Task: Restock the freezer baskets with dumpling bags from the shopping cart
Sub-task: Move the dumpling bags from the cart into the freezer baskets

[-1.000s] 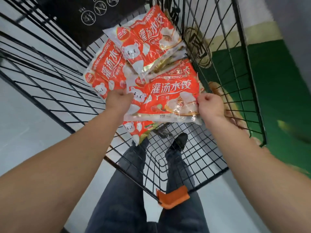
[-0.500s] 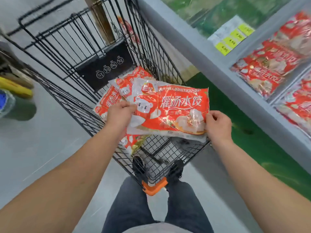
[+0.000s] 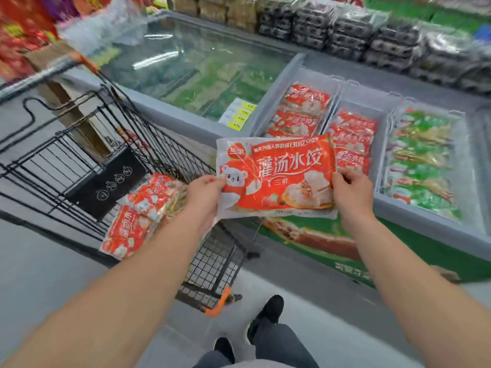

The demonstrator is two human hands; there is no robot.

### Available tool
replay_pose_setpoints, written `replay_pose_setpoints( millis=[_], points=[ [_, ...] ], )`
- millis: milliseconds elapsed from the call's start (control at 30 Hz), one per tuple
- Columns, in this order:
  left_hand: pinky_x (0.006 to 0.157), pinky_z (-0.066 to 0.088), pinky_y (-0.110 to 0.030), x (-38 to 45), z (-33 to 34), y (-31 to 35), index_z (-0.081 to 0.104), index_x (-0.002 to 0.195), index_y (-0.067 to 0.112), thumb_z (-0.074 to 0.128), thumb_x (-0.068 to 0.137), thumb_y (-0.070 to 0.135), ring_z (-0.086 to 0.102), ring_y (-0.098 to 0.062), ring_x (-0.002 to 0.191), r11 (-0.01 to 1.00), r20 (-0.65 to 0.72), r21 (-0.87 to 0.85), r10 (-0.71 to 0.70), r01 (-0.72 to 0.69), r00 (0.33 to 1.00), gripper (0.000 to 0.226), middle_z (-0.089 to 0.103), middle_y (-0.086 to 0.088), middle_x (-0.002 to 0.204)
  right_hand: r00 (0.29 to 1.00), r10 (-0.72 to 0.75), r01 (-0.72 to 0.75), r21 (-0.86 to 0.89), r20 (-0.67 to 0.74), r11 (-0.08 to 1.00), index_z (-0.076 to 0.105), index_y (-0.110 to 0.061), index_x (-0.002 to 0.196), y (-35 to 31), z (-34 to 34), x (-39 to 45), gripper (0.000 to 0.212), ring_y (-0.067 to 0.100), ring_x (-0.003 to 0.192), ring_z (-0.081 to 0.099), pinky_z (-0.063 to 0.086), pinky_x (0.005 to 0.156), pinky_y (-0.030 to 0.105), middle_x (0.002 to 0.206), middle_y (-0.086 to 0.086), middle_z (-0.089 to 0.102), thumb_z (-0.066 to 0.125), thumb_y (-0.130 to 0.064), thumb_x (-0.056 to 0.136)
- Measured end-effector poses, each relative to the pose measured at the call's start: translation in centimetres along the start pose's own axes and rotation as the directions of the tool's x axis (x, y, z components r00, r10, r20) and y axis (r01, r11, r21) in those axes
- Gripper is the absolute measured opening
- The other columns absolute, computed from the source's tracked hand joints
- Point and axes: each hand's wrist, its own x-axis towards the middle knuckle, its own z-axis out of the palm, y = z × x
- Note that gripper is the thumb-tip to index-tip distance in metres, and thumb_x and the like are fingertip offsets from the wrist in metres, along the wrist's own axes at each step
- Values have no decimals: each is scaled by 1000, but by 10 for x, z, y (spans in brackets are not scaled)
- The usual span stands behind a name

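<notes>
Hands: my left hand [image 3: 206, 191] and right hand [image 3: 350, 187] each pinch a short edge of the dumpling bag [image 3: 276, 179]
Bag: held flat between shopping cart [image 3: 170, 155] and freezer basket [image 3: 350, 144]
Handling: I judge it slick, lumpy, floppy; both edges suit it

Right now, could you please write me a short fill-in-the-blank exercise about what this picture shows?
1. The dumpling bag is held by ____ hands.
2. The left hand has its grip on the bag's ____ edge.
3. More red bags lie inside the black wire ____.
4. The freezer basket farthest right holds ____ bags.

Missing words: two; left; cart; green
</notes>
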Motion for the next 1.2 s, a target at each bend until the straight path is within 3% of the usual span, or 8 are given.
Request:
replay_pose_setpoints(
  millis=[167, 400, 600, 733, 833, 900, 1067, 1200],
  points=[
    [80, 60, -52, -25, 61, -6, 68, 85, 11, 69, 89, 19, 71, -30, 90, 999, 105, 7, -37, 37, 994, 9, 73, -13, 99, 990, 32, -24, 65, -137, 998, 69, -18, 84, 10, -68, -6, 20, 15, 82, 59, 44, 73, 31, 79, -5, 66, 53, -19, 95],
    [79, 58, -58, -32, 161, -17, 70, 76, 15, 74, 83, 24, 72, -32, 90, 988, 170, 156, -30, 3, 985, 12, 75, -9, 90, 954, 215, -181, 171, -207, 969, 65, -19, 74, 69, -135, 34, 22, 11, 72, 59, 48, 67, 27, 78, -4, 66, 56, -16, 94],
    [85, 58, -53, -9, 266, -21, 66, 76, 14, 71, 87, 26, 70, -33, 93, 938, 225, 343, -31, -49, 974, 16, 74, -9, 89, 915, 377, -326, 290, -140, 900, 67, -22, 74, 139, -175, 106, 24, 16, 84, 66, 54, 78, 35, 87, -3, 72, 57, -16, 95],
    [72, 51, -39, 8, 322, -29, 62, 67, 15, 72, 87, 25, 69, -34, 92, 893, 236, 441, -24, -85, 971, 24, 70, -7, 80, 891, 448, -418, 256, -71, 872, 69, -22, 79, 172, -196, 146, 17, 20, 90, 69, 57, 87, 43, 89, -3, 74, 60, -20, 94],
    [87, 54, -42, 15, 350, -27, 69, 88, 12, 73, 87, 26, 67, -30, 101, 872, 213, 483, -24, -84, 977, 15, 72, -9, 103, 900, 435, -416, 233, -35, 879, 67, -20, 77, 174, -208, 174, 22, 18, 82, 68, 57, 76, 35, 84, -1, 71, 57, -15, 96],
    [93, 54, -47, 24, 363, -22, 70, 102, 8, 72, 87, 29, 67, -28, 101, 861, 192, 503, -20, -81, 981, 26, 71, -8, 108, 912, 409, -396, 217, -20, 892, 67, -20, 74, 174, -211, 192, 25, 14, 73, 65, 52, 65, 30, 78, -3, 69, 57, -13, 96],
    [66, 55, -41, 62, 398, -2, 70, 84, 11, 73, 87, 29, 65, -24, 75, 835, 194, 535, 26, -128, 981, 18, 70, -5, 86, 901, 434, -426, 220, 17, 877, 73, -14, 74, 176, -203, 248, 21, 27, 77, 68, 54, 72, 41, 80, 6, 75, 61, -17, 91],
    [64, 49, -36, 106, 425, 16, 68, 77, 13, 74, 84, 25, 64, -25, 75, 830, 207, 539, 32, -141, 978, 15, 71, -10, 87, 895, 446, -435, 224, 5, 872, 71, -14, 71, 169, -188, 298, 24, 23, 71, 62, 49, 70, 36, 72, 3, 69, 58, -10, 92]
  ],
)
